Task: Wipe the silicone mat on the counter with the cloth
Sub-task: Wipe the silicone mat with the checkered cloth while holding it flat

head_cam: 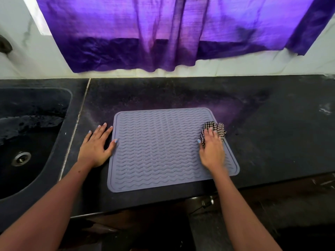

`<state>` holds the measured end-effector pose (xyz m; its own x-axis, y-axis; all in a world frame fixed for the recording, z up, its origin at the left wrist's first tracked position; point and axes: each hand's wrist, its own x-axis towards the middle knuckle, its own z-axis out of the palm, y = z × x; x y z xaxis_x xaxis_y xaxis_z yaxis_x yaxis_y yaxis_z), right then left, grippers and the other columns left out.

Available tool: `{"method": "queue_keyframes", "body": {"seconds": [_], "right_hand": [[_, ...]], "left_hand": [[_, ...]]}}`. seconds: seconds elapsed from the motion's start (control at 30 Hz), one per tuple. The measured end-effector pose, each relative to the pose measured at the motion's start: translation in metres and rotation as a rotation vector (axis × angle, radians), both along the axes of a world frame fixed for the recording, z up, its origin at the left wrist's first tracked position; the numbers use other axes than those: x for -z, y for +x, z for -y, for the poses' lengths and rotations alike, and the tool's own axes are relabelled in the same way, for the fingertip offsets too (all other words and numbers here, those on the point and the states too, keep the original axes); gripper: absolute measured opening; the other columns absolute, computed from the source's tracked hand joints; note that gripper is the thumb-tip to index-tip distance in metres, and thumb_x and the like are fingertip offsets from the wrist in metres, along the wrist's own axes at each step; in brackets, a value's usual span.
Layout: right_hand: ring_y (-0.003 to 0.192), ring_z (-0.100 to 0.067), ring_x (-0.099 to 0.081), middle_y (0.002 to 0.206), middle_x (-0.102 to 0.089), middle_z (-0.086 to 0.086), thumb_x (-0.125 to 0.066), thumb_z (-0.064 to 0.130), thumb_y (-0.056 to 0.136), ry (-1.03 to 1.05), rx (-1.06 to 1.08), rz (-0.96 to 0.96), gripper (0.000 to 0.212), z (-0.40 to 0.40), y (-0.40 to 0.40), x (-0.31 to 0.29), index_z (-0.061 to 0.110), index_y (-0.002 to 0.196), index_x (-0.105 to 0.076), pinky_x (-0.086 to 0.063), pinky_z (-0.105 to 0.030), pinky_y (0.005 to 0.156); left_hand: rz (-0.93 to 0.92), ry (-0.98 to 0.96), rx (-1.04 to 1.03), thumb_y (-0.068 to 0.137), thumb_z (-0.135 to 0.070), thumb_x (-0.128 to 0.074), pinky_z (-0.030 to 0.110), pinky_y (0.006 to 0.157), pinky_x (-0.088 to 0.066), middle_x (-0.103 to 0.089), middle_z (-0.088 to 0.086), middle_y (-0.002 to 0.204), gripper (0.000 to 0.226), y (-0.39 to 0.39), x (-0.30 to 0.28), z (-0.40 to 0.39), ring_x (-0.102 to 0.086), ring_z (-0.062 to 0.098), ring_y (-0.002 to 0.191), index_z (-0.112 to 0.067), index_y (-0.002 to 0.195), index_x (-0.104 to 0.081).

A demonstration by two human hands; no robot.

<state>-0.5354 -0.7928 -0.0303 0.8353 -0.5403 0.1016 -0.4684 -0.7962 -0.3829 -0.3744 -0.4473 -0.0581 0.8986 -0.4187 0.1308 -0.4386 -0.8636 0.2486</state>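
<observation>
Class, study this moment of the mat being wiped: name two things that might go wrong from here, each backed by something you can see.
1. The cloth is bunched under the right hand at the mat's right edge, so it may slip off onto the counter.
2. The left hand lies mostly on the counter, only its thumb on the mat, so the mat might shift while wiped.
</observation>
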Motion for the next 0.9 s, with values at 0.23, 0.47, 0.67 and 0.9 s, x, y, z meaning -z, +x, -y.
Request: {"method": "queue_keyframes", "body": {"seconds": [0.23, 0.47, 0.67, 0.9], "right_hand": [[0.143, -0.021, -0.022, 0.152, -0.029, 0.0, -0.045, 0.028, 0.097, 0.331, -0.02, 0.069, 0.046, 0.02, 0.005, -0.008, 0.017, 0.141, -0.039, -0.019, -0.04, 0.117], [0.112, -0.023, -0.055, 0.127, -0.059, -0.012, -0.047, 0.025, 0.096, 0.705, 0.427, 0.484, 0.03, 0.016, 0.0, -0.055, 0.009, 0.117, -0.061, -0.041, -0.032, 0.096], [0.144, -0.024, -0.02, 0.154, -0.026, -0.008, -0.046, 0.023, 0.096, 0.041, 0.065, -0.013, 0.049, -0.021, -0.049, -0.012, 0.012, 0.143, -0.035, -0.015, -0.038, 0.119], [0.145, -0.02, -0.017, 0.156, -0.022, -0.006, -0.04, 0.035, 0.097, -0.009, 0.075, -0.067, 0.058, -0.022, -0.046, 0.0, 0.01, 0.147, -0.024, -0.01, -0.033, 0.119]], "left_hand": [[-0.026, 0.007, -0.011, 0.08, -0.067, -0.008, 0.037, 0.118, -0.004, -0.019, 0.0, 0.157, 0.083, -0.003, -0.004, 0.002, -0.013, 0.015, 0.145, -0.023, 0.147, -0.028], [-0.052, 0.017, -0.001, 0.077, -0.068, -0.004, 0.037, 0.117, -0.001, -0.016, 0.002, 0.158, 0.087, -0.004, -0.005, 0.001, -0.01, 0.015, 0.146, -0.022, 0.148, -0.025], [-0.057, 0.002, 0.007, 0.078, -0.068, -0.005, 0.039, 0.118, -0.002, -0.017, 0.005, 0.157, 0.088, -0.004, -0.006, 0.001, -0.011, 0.018, 0.146, -0.02, 0.148, -0.026], [-0.075, 0.06, 0.016, 0.078, -0.066, -0.001, 0.038, 0.117, 0.001, -0.01, 0.004, 0.158, 0.087, -0.003, -0.005, 0.002, -0.005, 0.018, 0.146, -0.019, 0.149, -0.019]]}}
